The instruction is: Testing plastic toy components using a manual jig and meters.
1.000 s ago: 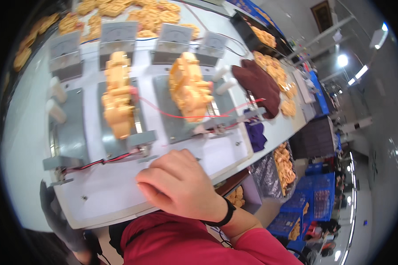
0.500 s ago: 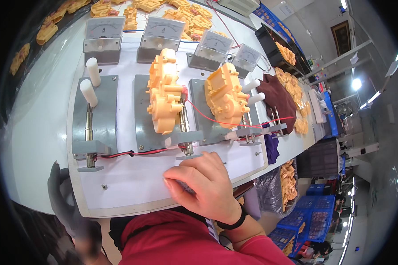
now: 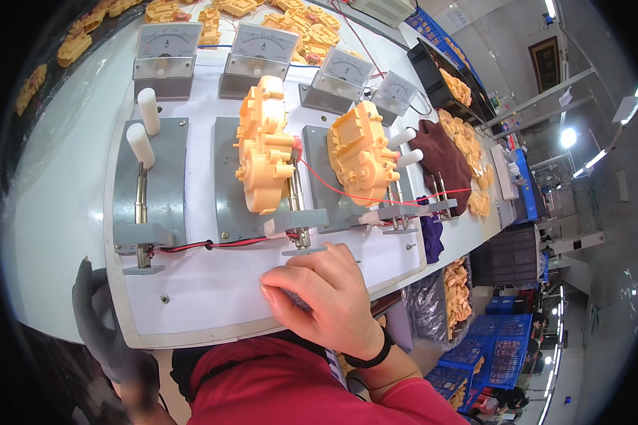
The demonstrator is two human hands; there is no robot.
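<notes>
My left hand [image 3: 96, 312], in a dark grey glove, rests at the left edge of the white board [image 3: 213, 297] with its fingers apart and nothing visible in them. My bare right hand [image 3: 326, 297] is curled on the board's front part; a small grey patch shows under the fingers, too hidden to name. Just beyond it stands a metal probe clamp [image 3: 301, 227]. One yellow plastic gear housing [image 3: 264, 149] stands upright on the middle grey plate [image 3: 227, 191]. Another yellow housing [image 3: 361, 156] leans on the plate to its right.
An analog meter [image 3: 164, 53] stands behind the left plate [image 3: 166, 191], which carries two white posts [image 3: 140, 145]; several similar meters line the back. Red wires [image 3: 361, 198] cross between the clamps. More yellow housings [image 3: 308, 32] lie behind. A brown cloth [image 3: 443, 159] lies at the right.
The view has shifted very slightly. Both hands and the two housings stay where they were.
</notes>
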